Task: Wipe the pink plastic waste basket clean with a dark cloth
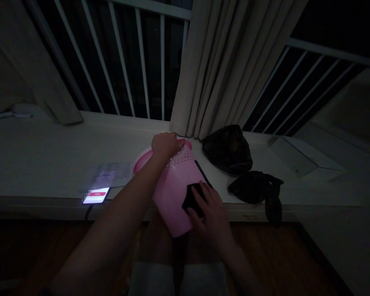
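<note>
A pink plastic wastebasket (175,191) with a band of lattice holes under its rim lies tilted over the sill's front edge, its mouth towards the window. My left hand (165,146) is closed around the rim. With fingers spread over it, my right hand (210,207) presses a black cloth (191,200) against the basket's side, near the lower end. Part of the basket's mouth is hidden behind my left forearm. A thin dark object (202,172) shows just behind the basket's right side; its kind is not clear.
On the white sill (49,156), a lit phone (95,195) and a paper sheet (112,174) lie left. Two black plastic bags (228,150) rest on the right, one drooping over the edge. Farther right is a white box (306,158). Curtains (216,70) and window bars (142,61) stand behind.
</note>
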{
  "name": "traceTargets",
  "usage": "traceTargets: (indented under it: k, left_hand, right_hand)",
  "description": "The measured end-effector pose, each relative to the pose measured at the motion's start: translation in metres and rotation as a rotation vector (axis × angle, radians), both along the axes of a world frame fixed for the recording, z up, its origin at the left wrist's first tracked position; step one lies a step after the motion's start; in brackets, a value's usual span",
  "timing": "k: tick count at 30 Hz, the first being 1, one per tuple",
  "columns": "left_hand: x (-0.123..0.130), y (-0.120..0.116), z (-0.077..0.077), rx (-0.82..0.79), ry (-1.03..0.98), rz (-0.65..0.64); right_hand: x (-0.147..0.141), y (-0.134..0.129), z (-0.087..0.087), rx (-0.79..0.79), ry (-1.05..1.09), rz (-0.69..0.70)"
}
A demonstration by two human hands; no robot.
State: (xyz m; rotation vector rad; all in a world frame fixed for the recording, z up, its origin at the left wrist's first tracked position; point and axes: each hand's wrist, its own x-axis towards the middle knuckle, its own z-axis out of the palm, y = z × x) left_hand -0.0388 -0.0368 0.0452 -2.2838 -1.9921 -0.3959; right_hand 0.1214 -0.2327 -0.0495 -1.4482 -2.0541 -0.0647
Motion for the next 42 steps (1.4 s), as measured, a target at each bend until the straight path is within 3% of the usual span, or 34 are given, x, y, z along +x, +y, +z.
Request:
traceTargets:
  k: [2,6,11,24,29,33,38,42]
  left_hand:
    - [0.0,0.0,0.0,0.001,0.0,0.005]
    - [0.0,0.0,0.0,-0.004,-0.005,0.0]
    - [0.0,0.0,-0.001,0.017,0.017,0.006]
    - [-0.003,-0.001,-0.001,0.02,0.03,0.01]
    - [-0.003,0.001,-0.003,0.022,0.016,0.01]
    - [-0.003,0.001,-0.003,0.016,-0.023,-0.015]
    - [-0.003,-0.001,-0.001,0.02,-0.002,0.004]
    - [-0.003,-0.001,-0.002,0.034,0.018,0.005]
  right_hand:
    - [0.0,0.0,-0.001,-0.001,-0.013,0.019]
    - [0.0,0.002,-0.001,-0.047,0.004,-0.069]
    - [0.0,0.001,0.004,-0.054,-0.089,0.016]
    - [-0.005,0.008,0.006,-0.089,-0.056,-0.06]
    - [-0.009,0.013,0.014,-0.107,-0.13,0.041]
    - [-0.009,0.016,0.014,-0.129,-0.111,-0.025]
    - [-0.01,0.016,0.012,-0.098,-0.12,0.067]
    - [-0.012,0.017,0.011,-0.1,-0.077,-0.011]
